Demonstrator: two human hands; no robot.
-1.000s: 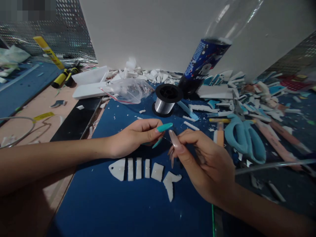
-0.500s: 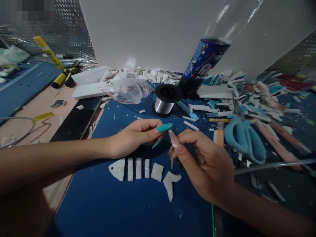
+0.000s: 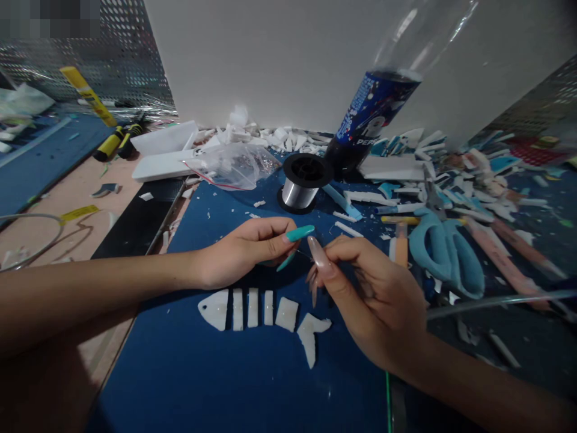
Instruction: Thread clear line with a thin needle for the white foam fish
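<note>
Pinching is being done by both hands: between thumb and fingers of the left hand (image 3: 247, 249) and of the right hand (image 3: 376, 300), a thin strand (image 3: 304, 254) is being held, apparently to stretch it. Below, white pieces (image 3: 253, 308) are being displayed apart on the blue mat (image 3: 225, 385), probably so their fish-like order is clear. Beyond, a spool (image 3: 300, 195) is being stood upright; "PEP" is being shown on the bottle label (image 3: 372, 111), its remaining letters being unclear.
</note>
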